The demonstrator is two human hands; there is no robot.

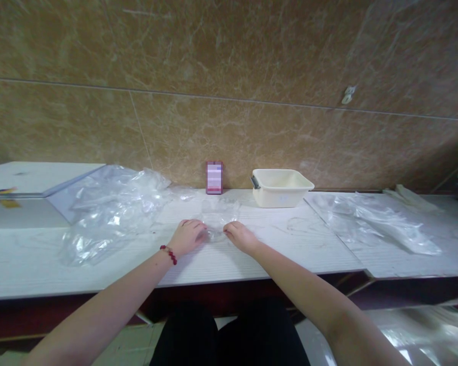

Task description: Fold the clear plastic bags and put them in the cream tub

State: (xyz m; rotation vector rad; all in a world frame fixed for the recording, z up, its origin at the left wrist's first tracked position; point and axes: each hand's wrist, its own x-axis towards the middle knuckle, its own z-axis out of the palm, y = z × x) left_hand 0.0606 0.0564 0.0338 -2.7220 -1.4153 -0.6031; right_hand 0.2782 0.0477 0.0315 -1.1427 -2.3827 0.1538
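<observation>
Between my two hands a small clear plastic bag (218, 216) lies on the white wood-grain table (282, 254). My left hand (190, 236), with a red bead bracelet at the wrist, has its fingers closed at the bag's left near side. On the other side, my right hand (241, 237) pinches the bag's near right edge. Farther left, a big heap of clear plastic bags (118, 203) spreads beside a white box. Whether anything lies inside the small bag I cannot make out.
A phone (214, 178) leans upright against the brown marble wall. To its right stands a cream plastic bin (282, 189) with a grey handle. More clear bags (381, 223) lie at the right. The white box (34, 188) occupies the left end.
</observation>
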